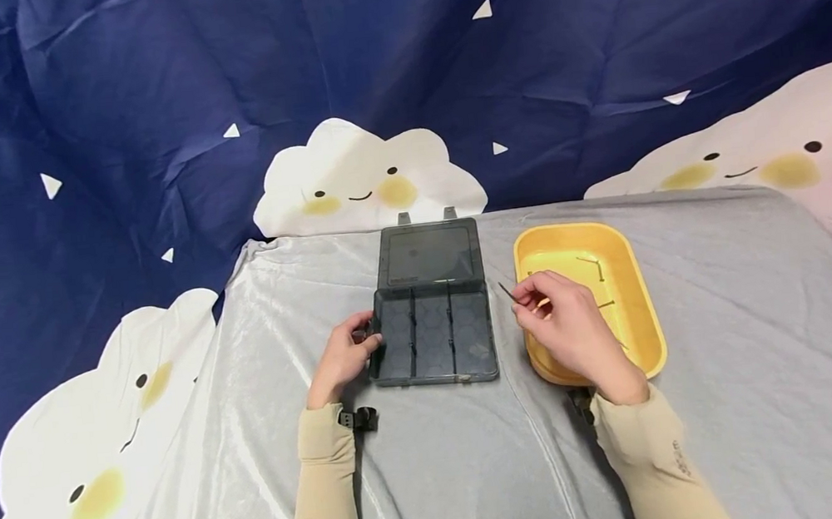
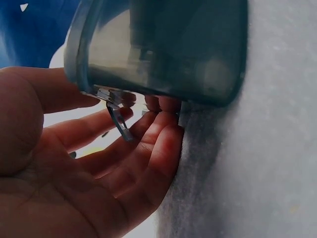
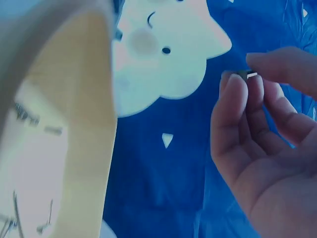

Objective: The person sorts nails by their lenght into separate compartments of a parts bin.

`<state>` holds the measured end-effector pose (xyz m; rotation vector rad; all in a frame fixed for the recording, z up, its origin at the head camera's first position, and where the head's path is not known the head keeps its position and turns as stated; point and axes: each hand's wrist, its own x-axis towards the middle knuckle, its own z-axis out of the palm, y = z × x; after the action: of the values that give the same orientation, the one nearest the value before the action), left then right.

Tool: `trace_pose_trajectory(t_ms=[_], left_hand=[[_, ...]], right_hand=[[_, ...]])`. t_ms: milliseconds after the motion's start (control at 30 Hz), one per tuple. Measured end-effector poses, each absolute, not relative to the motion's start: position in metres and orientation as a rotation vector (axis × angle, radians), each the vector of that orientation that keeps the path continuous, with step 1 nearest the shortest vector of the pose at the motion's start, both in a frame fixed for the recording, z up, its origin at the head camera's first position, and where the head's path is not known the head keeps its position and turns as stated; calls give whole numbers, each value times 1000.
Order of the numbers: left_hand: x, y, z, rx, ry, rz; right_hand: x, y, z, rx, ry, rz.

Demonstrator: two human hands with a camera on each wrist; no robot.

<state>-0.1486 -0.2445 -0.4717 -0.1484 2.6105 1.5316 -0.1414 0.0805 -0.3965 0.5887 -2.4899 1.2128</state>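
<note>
Right hand [image 1: 568,324] pinches thin fastener [image 1: 506,291] by one end, free end slanting up-left toward case [image 1: 431,325]. Left hand [image 1: 346,356] grips case's left side.

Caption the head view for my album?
Left hand holds an open box; right hand pinches a thin dark piece by a yellow tub.

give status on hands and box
Left hand gripping dark box, lid open. Right hand over yellow tray, pinching thin metal piece. No obstruction visible between piece and box.
</note>
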Motion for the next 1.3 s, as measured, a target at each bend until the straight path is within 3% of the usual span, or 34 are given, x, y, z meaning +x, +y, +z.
trace_pose_trajectory(t_ms=[400, 1300], left_hand=[[-150, -245, -473, -141, 2623, 1515], [-149, -245, -472, -147, 2622, 1507]], right_hand=[[-150, 32, -396, 564, -2478, 1388], [-177, -18, -423, 521, -2776, 1172]])
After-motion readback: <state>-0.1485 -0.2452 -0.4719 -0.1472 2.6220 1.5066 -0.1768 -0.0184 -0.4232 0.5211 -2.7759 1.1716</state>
